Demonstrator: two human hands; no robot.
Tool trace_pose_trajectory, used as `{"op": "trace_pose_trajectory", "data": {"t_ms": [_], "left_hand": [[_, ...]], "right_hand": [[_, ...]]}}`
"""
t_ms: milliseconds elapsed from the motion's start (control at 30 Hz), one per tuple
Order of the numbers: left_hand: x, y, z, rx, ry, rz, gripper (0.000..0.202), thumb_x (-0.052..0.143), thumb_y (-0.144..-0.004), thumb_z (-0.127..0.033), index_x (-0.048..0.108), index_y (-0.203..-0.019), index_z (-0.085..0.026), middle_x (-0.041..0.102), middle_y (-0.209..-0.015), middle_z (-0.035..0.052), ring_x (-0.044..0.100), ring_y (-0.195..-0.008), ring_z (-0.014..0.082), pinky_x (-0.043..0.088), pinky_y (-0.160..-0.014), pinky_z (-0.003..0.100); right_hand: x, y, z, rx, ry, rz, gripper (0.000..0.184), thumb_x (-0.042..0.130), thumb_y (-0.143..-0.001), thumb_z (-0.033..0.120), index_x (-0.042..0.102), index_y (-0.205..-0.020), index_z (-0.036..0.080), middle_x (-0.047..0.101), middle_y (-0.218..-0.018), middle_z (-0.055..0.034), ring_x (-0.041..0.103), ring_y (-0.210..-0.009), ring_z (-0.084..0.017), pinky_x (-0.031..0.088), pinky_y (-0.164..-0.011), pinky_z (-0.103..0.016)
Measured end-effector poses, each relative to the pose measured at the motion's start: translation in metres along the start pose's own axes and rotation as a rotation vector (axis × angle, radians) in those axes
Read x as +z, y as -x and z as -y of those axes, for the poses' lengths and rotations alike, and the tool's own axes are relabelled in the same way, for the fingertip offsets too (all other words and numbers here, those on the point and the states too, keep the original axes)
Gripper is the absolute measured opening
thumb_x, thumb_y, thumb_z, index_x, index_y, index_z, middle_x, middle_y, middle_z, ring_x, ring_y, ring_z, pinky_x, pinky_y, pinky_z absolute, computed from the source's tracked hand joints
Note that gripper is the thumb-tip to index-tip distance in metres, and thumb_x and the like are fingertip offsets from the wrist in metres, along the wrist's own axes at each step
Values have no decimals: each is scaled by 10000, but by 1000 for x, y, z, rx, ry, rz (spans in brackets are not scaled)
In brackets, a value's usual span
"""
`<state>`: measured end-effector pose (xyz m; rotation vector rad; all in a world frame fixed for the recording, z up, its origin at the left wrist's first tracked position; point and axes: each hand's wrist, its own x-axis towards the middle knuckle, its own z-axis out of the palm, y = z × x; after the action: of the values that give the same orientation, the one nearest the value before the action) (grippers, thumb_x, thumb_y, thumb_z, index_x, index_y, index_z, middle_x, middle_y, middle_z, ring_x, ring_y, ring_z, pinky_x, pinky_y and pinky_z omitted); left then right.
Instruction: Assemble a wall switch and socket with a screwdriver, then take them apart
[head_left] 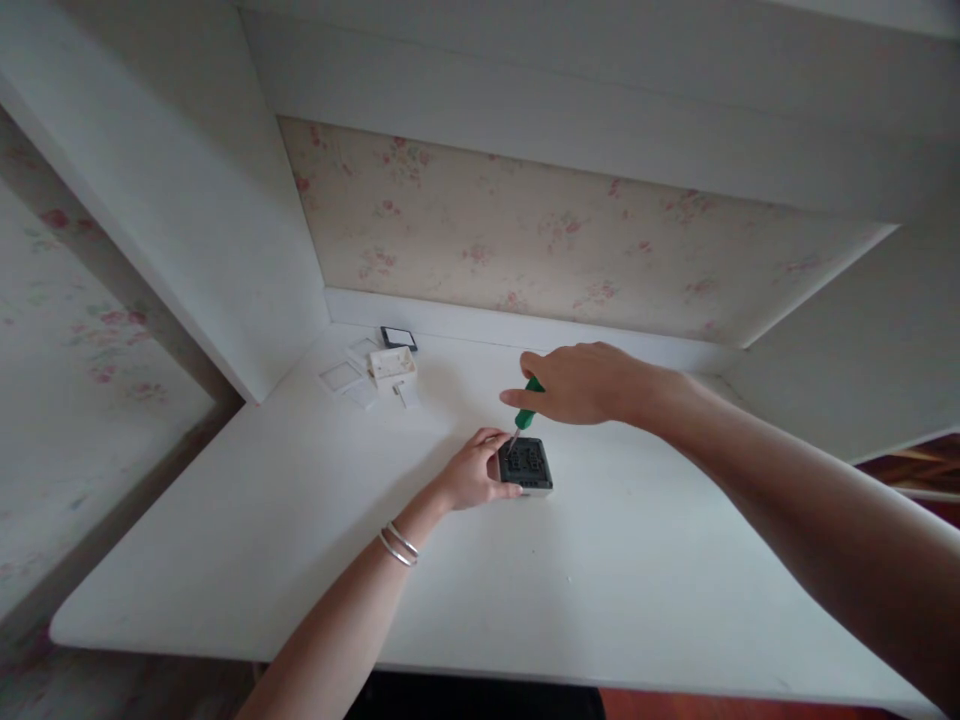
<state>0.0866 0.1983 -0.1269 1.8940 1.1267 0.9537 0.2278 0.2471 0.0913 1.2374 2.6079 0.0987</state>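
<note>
The right hand point(581, 385) covers the upper end of the green screwdriver point(524, 416); its tip is too small to tell whether it meets a screw. The left hand point(472, 475) hides the left side of the black socket point(531, 462). Both forearms point(780, 500) are cut off.

My white desk point(637, 580) carries the dark-topped box point(534, 465) between my left fingers point(507, 490); at its far left lie an open white box point(394, 380), thin white frames point(352, 384), a small white piece point(407, 397) and a black-edged panel point(398, 338).

Left hand point(472, 475): below frame centre, thumb point(507, 491) and fingers point(486, 437) parted. Right hand point(585, 383): right of centre, curled, gripping. Right forearm point(772, 495): extends to lower right.
</note>
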Motion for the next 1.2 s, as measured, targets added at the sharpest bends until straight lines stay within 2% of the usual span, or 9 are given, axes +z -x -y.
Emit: {"op": "trace_pose_trajectory", "data": {"t_ms": [167, 300, 433, 567, 700, 867, 1033, 1133, 1200], "left_hand": [[1, 0, 3, -11, -5, 3, 776, 805, -604, -417, 494, -1277, -190, 446, -1278, 80, 447, -1202, 237, 333, -1084, 326], [1, 0, 2, -23, 16, -6, 799, 807, -603, -419, 477, -1297, -201, 447, -1280, 83, 443, -1206, 247, 335, -1084, 345], [1, 0, 2, -22, 15, -3, 781, 807, -602, -420, 494, -1281, -198, 447, -1281, 84, 439, -1210, 252, 328, -1090, 356], [2, 0, 2, -19, 25, -7, 794, 814, -597, -402, 484, -1292, -205, 449, -1281, 86, 445, -1205, 254, 321, -1093, 362], [2, 0, 1, -18, 11, -10, 780, 810, -601, -412, 492, -1280, -198, 455, -1271, 84, 447, -1201, 248, 326, -1087, 346], [1, 0, 1, -11, -9, 0, 798, 804, -609, -405, 468, -1302, -199, 453, -1280, 83, 444, -1206, 244, 329, -1085, 341], [0, 1, 2, -47, -26, 9, 827, 805, -602, -408, 454, -1318, -188, 427, -1319, 87, 441, -1213, 253, 330, -1085, 346], [0, 0, 1, -47, -18, 11, 832, 812, -591, -408, 458, -1312, -193, 437, -1306, 85, 453, -1201, 251, 335, -1082, 346], [0, 0, 1, -40, -14, 6, 828, 816, -584, -401, 464, -1305, -195, 442, -1299, 85, 450, -1202, 252, 336, -1081, 350]], "right_hand": [[3, -2, -2, -177, -99, 28, 392, 483, -849, 445, 481, -1162, 209, 625, -1084, -112, 617, -798, -220, 398, -618, -291], [0, -3, 1, -49, 79, -43, 525, 395, -842, 632, 557, -1066, 186, 659, -960, -151, 615, -846, -313, 400, -643, -355], [-3, -2, 1, -145, -63, 24, 464, 449, -851, 544, 487, -1197, 238, 645, -1084, -109, 625, -838, -254, 406, -625, -314], [-3, -1, 1, -13, 89, 5, 550, 386, -840, 644, 608, -1031, 179, 662, -955, -164, 614, -880, -331, 414, -669, -373], [-1, 2, 1, -126, -48, 15, 498, 397, -867, 568, 491, -1228, 238, 627, -1123, -115, 620, -876, -273, 419, -661, -342], [1, 3, 1, -24, 75, -20, 545, 366, -851, 629, 584, -1068, 178, 662, -953, -156, 613, -849, -323, 407, -656, -372], [3, 5, -3, -174, -111, 43, 423, 433, -864, 504, 496, -1189, 241, 643, -1076, -99, 620, -825, -235, 405, -629, -306], [3, 7, -3, -59, 18, 11, 498, 381, -847, 617, 589, -1033, 205, 666, -931, -132, 614, -822, -297, 401, -630, -348], [3, 9, -2, -61, -11, 1, 526, 377, -841, 629, 554, -1120, 220, 656, -1012, -125, 617, -825, -290, 407, -639, -350]]}}
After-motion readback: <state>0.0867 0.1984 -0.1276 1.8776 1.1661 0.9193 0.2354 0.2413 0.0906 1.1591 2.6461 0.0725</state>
